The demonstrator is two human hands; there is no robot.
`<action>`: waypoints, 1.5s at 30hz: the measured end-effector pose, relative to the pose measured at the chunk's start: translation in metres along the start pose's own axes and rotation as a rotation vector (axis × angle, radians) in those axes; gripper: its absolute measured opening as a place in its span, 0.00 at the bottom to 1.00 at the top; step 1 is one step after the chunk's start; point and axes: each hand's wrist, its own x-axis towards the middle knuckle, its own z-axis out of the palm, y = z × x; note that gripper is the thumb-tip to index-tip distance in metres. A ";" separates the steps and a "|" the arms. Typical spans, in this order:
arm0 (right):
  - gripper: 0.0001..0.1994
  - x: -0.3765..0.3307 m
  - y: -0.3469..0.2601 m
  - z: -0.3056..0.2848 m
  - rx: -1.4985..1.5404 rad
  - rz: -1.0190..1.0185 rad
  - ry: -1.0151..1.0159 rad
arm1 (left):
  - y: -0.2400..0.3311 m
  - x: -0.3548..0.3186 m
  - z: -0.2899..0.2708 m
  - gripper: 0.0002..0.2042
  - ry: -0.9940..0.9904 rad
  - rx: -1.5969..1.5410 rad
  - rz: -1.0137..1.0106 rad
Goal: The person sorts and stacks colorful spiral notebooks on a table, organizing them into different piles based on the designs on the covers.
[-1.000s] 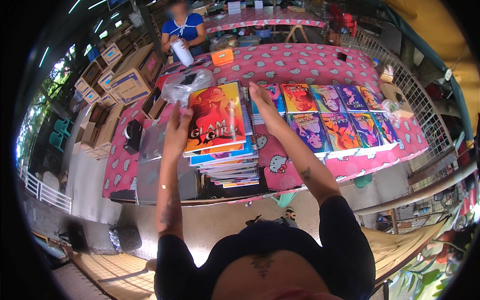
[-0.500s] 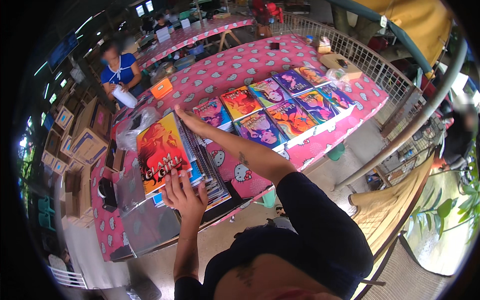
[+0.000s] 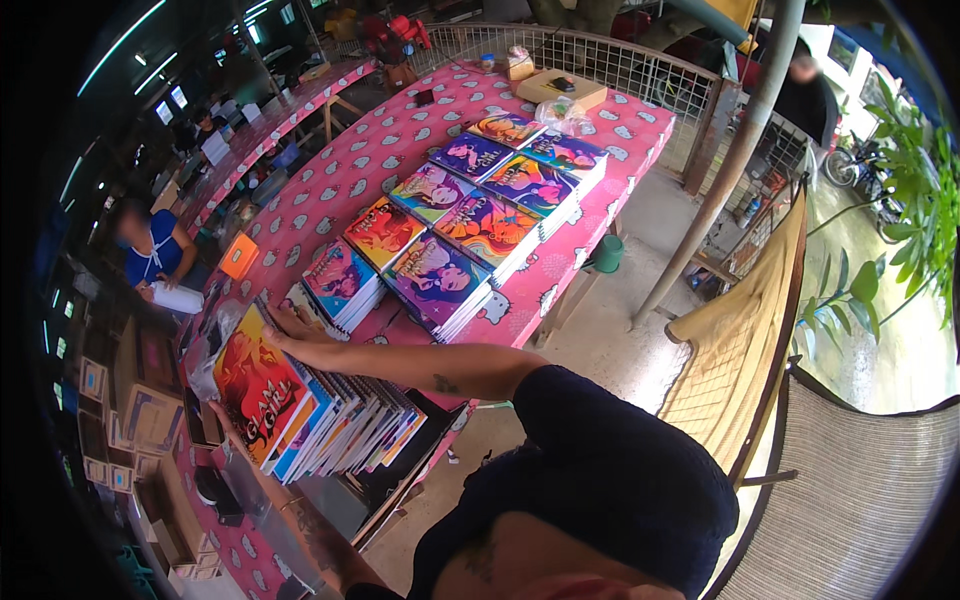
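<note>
A thick stack of spiral-bound notebooks (image 3: 350,425) leans in a fanned slant at the near left of the table. Its top notebook has a red, orange and yellow illustrated cover (image 3: 252,385). My right hand (image 3: 300,340) reaches across and grips the stack's far, spiral side, fingers pointing left. Along the opposite outer edge, my left hand (image 3: 229,424) holds the stack, its fingers mostly hidden by the top notebook. Just beyond my right hand, a smaller pile with a blue-and-pink cover (image 3: 340,275) borders two rows of colourful notebook piles (image 3: 488,228).
A pink patterned cloth covers the table (image 3: 360,165). An orange box (image 3: 239,256) lies near a co-worker in blue (image 3: 160,250) who handles something white. Cardboard boxes (image 3: 145,400) crowd the left. A metal pole (image 3: 725,165) and mesh fence (image 3: 640,85) stand right and behind.
My left hand has moved from the top cover to the stack's outer edge. The stack now leans and fans out more. My view has turned, shifting the table leftward.
</note>
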 end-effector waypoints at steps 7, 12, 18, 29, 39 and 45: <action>0.50 0.005 0.022 -0.010 0.131 -0.008 0.048 | 0.004 -0.022 0.014 0.37 0.042 -0.178 -0.097; 0.51 -0.003 0.037 0.001 0.397 -0.048 -0.015 | 0.011 -0.039 0.022 0.36 0.053 -0.200 -0.088; 0.49 0.001 0.034 0.002 0.429 0.037 -0.104 | 0.011 -0.055 0.028 0.35 0.066 -0.255 -0.081; 0.48 -0.033 0.075 0.012 0.696 0.203 -0.016 | -0.016 -0.067 0.058 0.34 0.037 -0.429 -0.115; 0.47 -0.014 0.016 -0.008 0.316 -0.237 0.083 | 0.057 -0.082 0.058 0.33 -0.080 -0.420 -0.109; 0.34 -0.015 0.002 0.005 -0.090 -0.354 -0.015 | 0.076 -0.086 0.083 0.36 0.048 -0.133 -0.143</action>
